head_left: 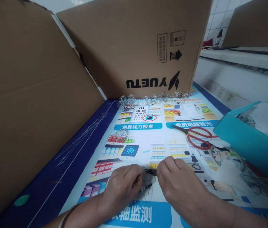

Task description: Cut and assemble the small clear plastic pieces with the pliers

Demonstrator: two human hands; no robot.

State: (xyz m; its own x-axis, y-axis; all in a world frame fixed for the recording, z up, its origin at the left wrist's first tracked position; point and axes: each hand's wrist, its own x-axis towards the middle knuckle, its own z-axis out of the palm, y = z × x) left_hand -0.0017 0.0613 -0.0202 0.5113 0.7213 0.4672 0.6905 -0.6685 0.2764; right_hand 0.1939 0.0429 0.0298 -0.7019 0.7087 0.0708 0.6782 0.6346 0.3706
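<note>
Low over the printed surface (145,144), your forearms came in from the near edge and angled toward each other, the left hand (125,181) and the right hand (178,177) just apart, both with backs up. Your right fingers were bent and pinched together on one end of a slim dark piece (151,172), which lay in the gap between your hands. Your left fingers were curled inward beside its other end; how tightly they closed, and on what, could not be told. One thin loop of strand (155,179) hung below that gap, near a second dark bit (145,187) whose shape was unclear. Beyond your right hand lay one pair of red-handled scissors (187,131), and farther right stood one teal container (250,139). One wiry tangle (122,136) sat ahead of your left hand; more tangles (125,103), too merged to count, lined the foot of the lettered cardboard panel (124,47). One other big panel (34,95) rose at your left.
</note>
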